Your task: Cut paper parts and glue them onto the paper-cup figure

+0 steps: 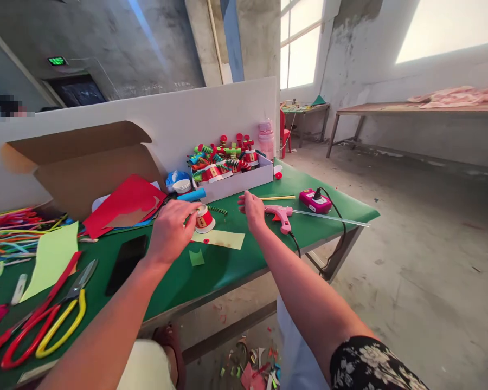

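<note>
My left hand [173, 230] is closed in a pinch at the upper left edge of a small red and white paper cup [204, 220]. The cup stands upside down on a pale yellow strip of paper [225, 239]. A dark green spiral pipe cleaner [218, 210] extends to the right of the cup's top. My right hand [252, 210] is open, fingers stretched out, above the table to the right of the cup. Just right of that hand lies a pink hot glue gun [282, 213] with a long clear glue stick in its back.
Behind stands a white box [238, 183] of cup figures. Scissors [71, 303], a black phone [127, 264], red sheets [126, 205] and pipe cleaners [8, 244] lie left. A pink power socket [315, 201] with a cord sits near the table's right edge.
</note>
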The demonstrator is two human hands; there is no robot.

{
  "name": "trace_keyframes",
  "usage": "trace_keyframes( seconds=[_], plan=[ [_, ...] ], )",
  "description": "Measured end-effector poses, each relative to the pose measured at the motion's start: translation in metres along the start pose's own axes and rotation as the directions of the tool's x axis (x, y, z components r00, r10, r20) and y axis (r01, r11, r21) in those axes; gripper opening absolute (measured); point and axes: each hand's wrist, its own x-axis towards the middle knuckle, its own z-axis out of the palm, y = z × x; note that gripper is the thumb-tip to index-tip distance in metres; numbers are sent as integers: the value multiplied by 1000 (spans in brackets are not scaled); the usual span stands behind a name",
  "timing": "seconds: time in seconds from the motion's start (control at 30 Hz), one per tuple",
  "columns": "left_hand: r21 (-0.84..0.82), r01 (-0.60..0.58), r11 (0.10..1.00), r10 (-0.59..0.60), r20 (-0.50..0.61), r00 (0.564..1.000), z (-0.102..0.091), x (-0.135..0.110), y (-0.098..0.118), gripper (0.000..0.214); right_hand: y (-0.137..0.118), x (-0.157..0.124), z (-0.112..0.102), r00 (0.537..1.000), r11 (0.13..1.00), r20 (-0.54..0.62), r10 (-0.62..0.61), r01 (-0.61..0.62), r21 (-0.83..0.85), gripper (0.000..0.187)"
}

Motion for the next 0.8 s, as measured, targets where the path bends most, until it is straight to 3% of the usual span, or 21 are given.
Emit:
trace_keyframes(
  seconds=[0.07,0.13,0.23,0.27,0.37,0.43,0.53,0.8],
  plan=[
    [29,104,994,-105,18,994,-3,-27,1,33,-9,-10,-6,1000,1000,-13,-9,9,30,33],
    [67,206,976,-213,130,968,1,-48,2,32,-17,-27,-10,999,998,3,-40,40,41,27],
    [110,258,960,-281,343,896,8,-67,7,32,-21,-63,-10,977,991,181,-115,125,-50,14],
    [120,269,956,-295,378,878,8,-70,10,33,-20,-76,-9,950,981,288,-122,158,-108,15],
    [132,296,946,-324,408,853,5,-73,17,34,-11,-112,1,809,895,577,-113,336,-295,24],
    [136,316,939,-343,428,836,1,-73,18,31,-5,-127,10,710,817,704,-17,416,-400,31],
    [115,352,929,-363,472,804,-4,-72,12,27,-1,-137,19,630,742,772,81,479,-469,34],
    [36,411,911,-375,485,790,-10,-71,-6,33,-1,-129,19,571,792,811,129,433,-430,31]
  ],
)
